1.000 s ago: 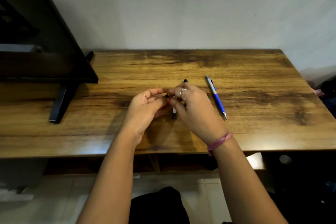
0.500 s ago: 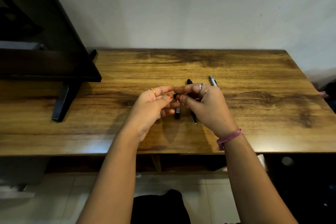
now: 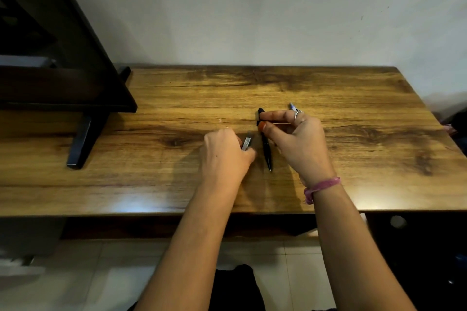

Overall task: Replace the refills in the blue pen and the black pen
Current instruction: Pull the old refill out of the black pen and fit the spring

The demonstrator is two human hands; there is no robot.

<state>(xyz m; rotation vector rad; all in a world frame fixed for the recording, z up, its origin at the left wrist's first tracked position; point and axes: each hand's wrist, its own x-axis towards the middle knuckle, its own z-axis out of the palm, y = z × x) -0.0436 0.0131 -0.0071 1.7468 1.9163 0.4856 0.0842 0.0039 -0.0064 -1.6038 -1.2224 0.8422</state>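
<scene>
Black pen (image 3: 265,149) pinched by right hand (image 3: 298,139); left hand (image 3: 225,154) holds refill pack (image 3: 247,143).

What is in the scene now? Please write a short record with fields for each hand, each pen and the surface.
left hand: grips a small labelled piece, low over the table
right hand: pinches the black pen's top end
black pen: tip points toward the person
blue pen: mostly hidden behind the right hand
surface: wooden table
</scene>
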